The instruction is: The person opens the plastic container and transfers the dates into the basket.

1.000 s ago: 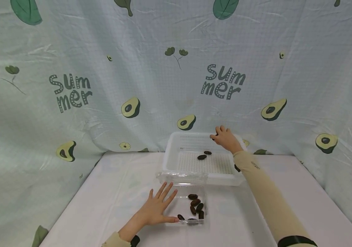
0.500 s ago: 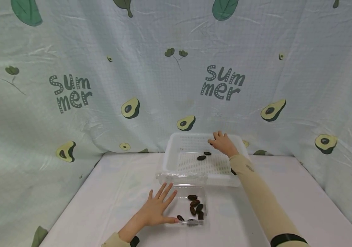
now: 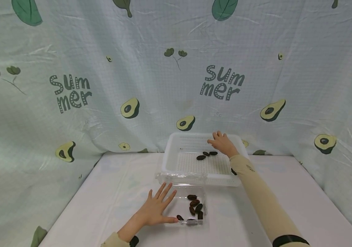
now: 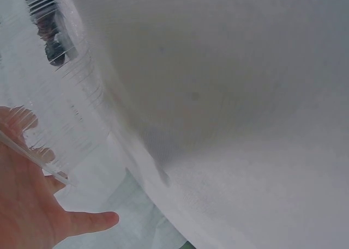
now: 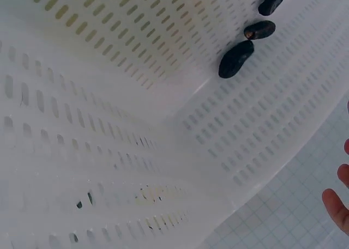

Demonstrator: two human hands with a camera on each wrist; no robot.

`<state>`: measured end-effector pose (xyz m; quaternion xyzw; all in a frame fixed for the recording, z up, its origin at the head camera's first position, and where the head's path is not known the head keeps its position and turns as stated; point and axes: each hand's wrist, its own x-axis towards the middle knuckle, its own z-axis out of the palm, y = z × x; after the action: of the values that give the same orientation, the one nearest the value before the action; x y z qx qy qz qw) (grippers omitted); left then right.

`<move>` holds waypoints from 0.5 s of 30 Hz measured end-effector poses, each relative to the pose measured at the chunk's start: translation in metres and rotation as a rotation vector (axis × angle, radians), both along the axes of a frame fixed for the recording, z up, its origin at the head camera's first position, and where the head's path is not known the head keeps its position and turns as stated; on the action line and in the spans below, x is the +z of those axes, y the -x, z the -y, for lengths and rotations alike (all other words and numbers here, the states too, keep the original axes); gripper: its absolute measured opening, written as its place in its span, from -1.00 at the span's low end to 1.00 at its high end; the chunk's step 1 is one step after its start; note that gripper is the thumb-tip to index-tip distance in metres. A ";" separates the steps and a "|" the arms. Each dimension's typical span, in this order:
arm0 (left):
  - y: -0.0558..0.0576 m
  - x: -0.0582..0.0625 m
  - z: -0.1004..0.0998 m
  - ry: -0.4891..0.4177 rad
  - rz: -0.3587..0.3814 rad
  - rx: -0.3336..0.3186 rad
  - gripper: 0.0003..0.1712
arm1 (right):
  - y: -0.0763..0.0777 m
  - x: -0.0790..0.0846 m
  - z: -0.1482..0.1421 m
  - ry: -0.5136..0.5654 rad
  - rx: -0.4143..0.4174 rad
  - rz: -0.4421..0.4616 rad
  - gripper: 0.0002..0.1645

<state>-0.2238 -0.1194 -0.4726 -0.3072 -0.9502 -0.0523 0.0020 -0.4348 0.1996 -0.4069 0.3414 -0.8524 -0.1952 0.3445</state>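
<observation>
A white perforated plastic basket (image 3: 167,156) stands at the back of the table. Three dark, oval, date-like fruits (image 3: 201,157) lie close together on its floor, also showing as dark fruits (image 5: 236,59) in the right wrist view. Above the basket's right side hovers my right hand (image 3: 223,144), fingers loosely spread and holding nothing visible. In front is a clear plastic box (image 3: 180,206), with several more dark fruits (image 3: 194,203), mostly along its right side. My left hand (image 3: 155,210) rests at the box's left side, fingers spread wide, thumb at its front edge.
The box's clear lid (image 3: 182,178) is folded back against the basket's front. A pale cloth covers the table (image 3: 126,181). Behind it hangs a printed curtain (image 3: 151,75) close to the basket's far rim.
My right hand has come slightly down and left over the basket and let go of a dark fruit, which now lies beside the other two. The left hand has stayed in place.
</observation>
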 end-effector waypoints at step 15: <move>0.000 -0.002 0.000 0.006 -0.025 -0.006 0.06 | -0.015 0.033 -0.005 0.090 0.209 0.024 -0.86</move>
<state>-0.2243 -0.1193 -0.4742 -0.3108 -0.9493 -0.0455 0.0125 -0.4195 0.2049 -0.3744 0.4150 -0.8241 -0.1155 0.3678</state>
